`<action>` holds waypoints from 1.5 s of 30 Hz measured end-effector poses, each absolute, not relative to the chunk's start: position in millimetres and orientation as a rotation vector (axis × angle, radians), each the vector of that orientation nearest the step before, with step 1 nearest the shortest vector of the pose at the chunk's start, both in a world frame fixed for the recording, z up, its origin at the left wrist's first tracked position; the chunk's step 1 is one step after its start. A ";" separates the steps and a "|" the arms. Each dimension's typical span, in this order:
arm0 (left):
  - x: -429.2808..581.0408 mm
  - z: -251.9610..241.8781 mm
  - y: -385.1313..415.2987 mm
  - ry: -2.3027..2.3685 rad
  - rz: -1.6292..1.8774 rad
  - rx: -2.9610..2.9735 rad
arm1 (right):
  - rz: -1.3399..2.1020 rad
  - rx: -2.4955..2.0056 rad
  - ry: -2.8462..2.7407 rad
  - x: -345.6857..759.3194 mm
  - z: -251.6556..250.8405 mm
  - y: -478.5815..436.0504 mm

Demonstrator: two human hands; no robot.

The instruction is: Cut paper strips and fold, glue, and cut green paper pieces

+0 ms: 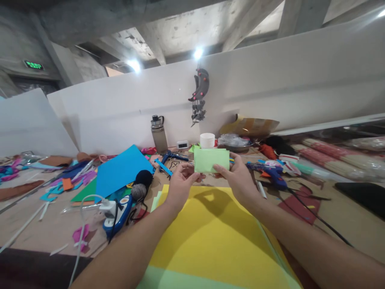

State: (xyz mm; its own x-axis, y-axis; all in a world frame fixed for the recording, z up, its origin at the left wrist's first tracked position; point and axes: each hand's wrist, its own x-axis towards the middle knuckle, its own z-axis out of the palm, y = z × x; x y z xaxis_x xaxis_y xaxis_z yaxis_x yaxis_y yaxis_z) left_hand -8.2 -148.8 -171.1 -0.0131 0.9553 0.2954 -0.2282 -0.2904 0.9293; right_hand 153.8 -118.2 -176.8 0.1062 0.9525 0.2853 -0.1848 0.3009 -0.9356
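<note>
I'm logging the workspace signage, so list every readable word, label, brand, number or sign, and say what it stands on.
"EXIT" on the green lit sign; the characters above it are too blurred to read.
Too small: display of the small white device.
Too small: orange label on the blue device.
Too blurred: any print on the wrapped bundles.
No writing shows on the light green paper.
</note>
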 end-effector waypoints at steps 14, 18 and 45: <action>-18.9 -166.0 -143.7 0.804 1.330 1.003 | 1.012 -0.677 -1.289 156.1 -174.6 -126.0; -21.1 -166.2 -141.5 0.883 1.309 1.020 | 1.045 -0.752 -1.332 155.2 -171.5 -128.1; -14.4 -172.3 -143.3 1.076 1.358 1.007 | 1.041 -0.849 -1.092 158.7 -176.0 -118.4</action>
